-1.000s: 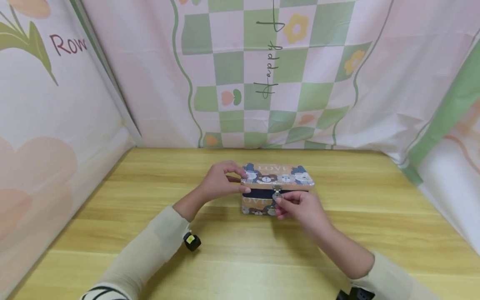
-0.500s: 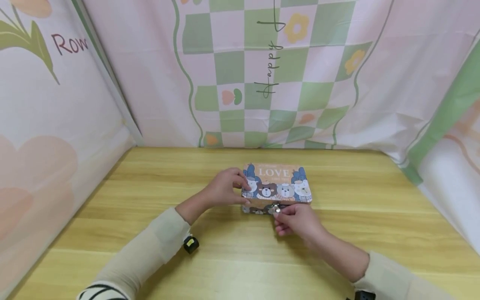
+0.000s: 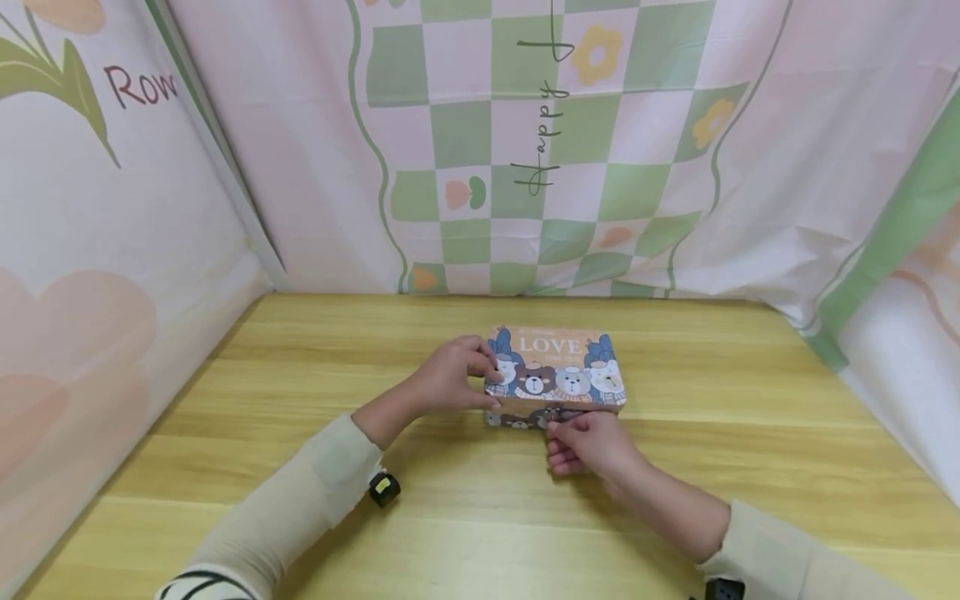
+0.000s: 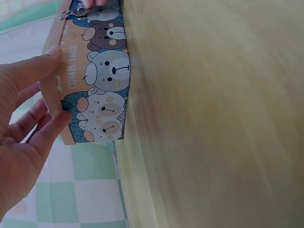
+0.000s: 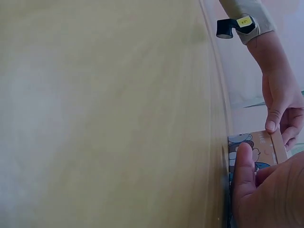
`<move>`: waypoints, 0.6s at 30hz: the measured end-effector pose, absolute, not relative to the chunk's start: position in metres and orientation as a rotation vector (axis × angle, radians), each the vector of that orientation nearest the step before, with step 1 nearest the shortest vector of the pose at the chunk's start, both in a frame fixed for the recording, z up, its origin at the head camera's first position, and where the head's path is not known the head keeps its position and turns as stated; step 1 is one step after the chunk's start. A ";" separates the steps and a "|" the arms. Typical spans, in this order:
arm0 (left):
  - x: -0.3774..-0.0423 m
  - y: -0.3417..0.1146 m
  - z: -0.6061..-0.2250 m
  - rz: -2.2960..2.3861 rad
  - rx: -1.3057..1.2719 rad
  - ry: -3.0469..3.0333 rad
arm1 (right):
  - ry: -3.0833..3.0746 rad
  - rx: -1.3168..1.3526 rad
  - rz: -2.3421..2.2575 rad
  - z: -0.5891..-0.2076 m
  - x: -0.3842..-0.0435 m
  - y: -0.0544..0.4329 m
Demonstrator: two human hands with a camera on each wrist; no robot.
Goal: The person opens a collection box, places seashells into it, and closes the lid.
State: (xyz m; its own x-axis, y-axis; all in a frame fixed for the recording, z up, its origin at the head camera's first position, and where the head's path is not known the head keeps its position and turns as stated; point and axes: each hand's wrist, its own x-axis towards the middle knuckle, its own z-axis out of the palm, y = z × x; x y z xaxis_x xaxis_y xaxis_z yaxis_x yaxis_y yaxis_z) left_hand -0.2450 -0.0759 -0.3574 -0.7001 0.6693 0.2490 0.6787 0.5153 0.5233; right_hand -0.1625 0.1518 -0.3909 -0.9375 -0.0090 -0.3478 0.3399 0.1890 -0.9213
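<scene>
A box printed with bears and the word LOVE lies on the table with its lid down. My left hand holds the lid at its left end, the thumb at the front corner and the fingers on the top. In the left wrist view a small metal latch shows on the box's front. Fingertips of my right hand pinch at this latch, covering part of it. The right wrist view has the thumb in front of the box's printed face; the latch is hidden there.
The box stands on a wood-grain table. A checkered cloth hangs behind the table's back edge, and a printed cloth walls the left side. Each sleeve carries a small black wrist camera.
The box's lid has swung down from partly raised to shut, both hands lowering along with it. Over the last half second the right fingers have shifted only slightly at the latch.
</scene>
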 end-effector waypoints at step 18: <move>-0.239 -0.083 -0.370 -1.502 -0.967 -2.714 | 2.103 0.257 -1.932 -0.379 -0.149 0.205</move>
State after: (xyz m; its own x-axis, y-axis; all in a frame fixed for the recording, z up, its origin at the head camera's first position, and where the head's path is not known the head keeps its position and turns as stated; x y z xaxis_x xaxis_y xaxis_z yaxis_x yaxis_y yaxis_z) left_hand -0.2393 -0.0829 -0.3697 -0.8174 0.5455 0.1850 0.4464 0.3969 0.8020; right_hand -0.1489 0.2054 -0.3793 -0.9469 -0.0536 -0.3170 0.3113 0.0931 -0.9457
